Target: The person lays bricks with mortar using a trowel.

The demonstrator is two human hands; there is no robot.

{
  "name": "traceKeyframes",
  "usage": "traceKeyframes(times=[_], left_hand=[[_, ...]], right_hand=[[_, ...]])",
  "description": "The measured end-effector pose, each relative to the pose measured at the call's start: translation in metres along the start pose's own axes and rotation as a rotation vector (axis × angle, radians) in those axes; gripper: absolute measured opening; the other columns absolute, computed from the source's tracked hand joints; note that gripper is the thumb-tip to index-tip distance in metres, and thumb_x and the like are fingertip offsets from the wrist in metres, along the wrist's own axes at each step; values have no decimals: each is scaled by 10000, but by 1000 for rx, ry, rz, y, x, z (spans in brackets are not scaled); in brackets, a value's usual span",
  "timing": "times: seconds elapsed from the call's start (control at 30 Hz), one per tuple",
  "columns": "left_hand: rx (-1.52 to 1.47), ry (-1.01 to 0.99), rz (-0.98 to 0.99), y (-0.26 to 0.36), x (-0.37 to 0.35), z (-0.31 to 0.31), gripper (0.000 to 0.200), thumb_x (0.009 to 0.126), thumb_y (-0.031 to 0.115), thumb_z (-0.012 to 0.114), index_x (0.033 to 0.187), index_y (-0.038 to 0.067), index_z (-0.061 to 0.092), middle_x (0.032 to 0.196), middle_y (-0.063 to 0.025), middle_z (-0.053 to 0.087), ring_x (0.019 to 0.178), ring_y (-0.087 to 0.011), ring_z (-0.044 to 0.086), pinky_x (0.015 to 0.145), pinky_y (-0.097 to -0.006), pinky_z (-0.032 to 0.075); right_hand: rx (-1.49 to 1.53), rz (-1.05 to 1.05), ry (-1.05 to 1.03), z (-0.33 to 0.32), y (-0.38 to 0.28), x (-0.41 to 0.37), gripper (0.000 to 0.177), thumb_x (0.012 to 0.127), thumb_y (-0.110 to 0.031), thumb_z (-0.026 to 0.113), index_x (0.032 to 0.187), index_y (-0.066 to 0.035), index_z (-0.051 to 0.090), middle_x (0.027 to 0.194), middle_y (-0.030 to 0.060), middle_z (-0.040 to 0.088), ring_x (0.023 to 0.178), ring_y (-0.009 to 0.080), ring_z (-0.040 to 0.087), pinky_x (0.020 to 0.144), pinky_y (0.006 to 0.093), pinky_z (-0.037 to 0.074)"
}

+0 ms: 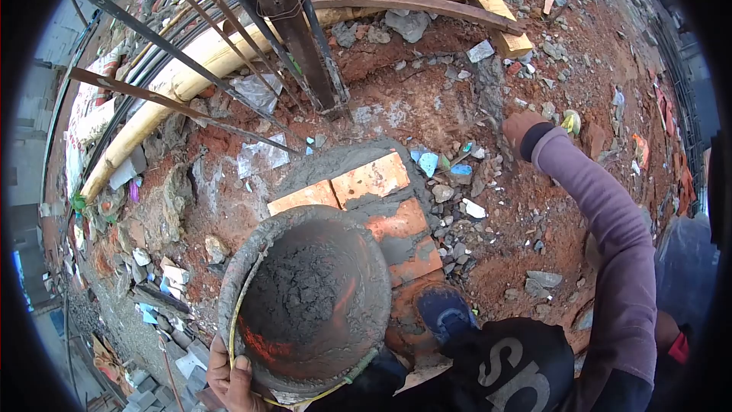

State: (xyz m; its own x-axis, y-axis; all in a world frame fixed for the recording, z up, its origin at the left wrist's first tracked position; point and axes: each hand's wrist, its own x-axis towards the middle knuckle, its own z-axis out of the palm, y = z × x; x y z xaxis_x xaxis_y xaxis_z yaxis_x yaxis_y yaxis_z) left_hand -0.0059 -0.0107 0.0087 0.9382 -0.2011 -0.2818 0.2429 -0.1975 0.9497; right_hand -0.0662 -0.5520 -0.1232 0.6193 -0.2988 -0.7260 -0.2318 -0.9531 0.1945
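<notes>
My left hand (pixel 232 377) grips the rim of a mortar bucket (pixel 231 290), thumb over the edge by its yellow handle. The bucket is tilted toward me, with wet grey mortar (pixel 305 282) inside. My right hand (pixel 523 131), at the end of a purple sleeve, is stretched out low over the rubble, fingers curled; whatever they hold is hidden. Beyond and beside the bucket, orange bricks (pixel 372 180) lie in a bed of grey mortar (pixel 328 162), some smeared with it. The bucket hides part of them.
Upright steel and rebar (pixel 293 27) stand ahead, with slanting bars at left. A long pale log (pixel 168 103) and wooden pieces (pixel 503 27) lie behind. Stones and broken tile (pixel 428 163) litter the red soil. A dark shoe (pixel 446 311) stands by the bricks.
</notes>
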Motion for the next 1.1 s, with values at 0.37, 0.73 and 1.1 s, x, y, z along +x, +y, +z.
traceKeyframes(times=[0.37, 0.73, 1.1], left_hand=[[-224, -8, -25, 5, 8, 14, 493, 863, 117, 570, 1290, -105, 464, 1167, -200, 622, 1041, -255, 617, 968, -360, 458], [-167, -68, 22, 8, 20, 29, 490, 880, 138, 550, 1284, -122, 460, 1173, -195, 616, 1045, -231, 609, 973, -346, 439], [-288, -30, 41, 7, 24, 35, 506, 836, 104, 613, 1264, -140, 499, 1143, -195, 637, 1026, -232, 620, 957, -331, 448]], right_hand=[[337, 66, 155, 121, -42, -45, 447, 837, -100, 546, 1246, 44, 435, 1018, 267, 619, 874, 422, 641, 776, 491, 521], [262, 319, 170, 228, -119, -103, 621, 855, -92, 510, 1433, 7, 305, 1247, 246, 515, 997, 336, 644, 728, 381, 555], [1033, 173, 547, 128, -78, -234, 585, 834, -117, 593, 1356, 62, 397, 976, 173, 624, 856, 257, 605, 803, 353, 468]])
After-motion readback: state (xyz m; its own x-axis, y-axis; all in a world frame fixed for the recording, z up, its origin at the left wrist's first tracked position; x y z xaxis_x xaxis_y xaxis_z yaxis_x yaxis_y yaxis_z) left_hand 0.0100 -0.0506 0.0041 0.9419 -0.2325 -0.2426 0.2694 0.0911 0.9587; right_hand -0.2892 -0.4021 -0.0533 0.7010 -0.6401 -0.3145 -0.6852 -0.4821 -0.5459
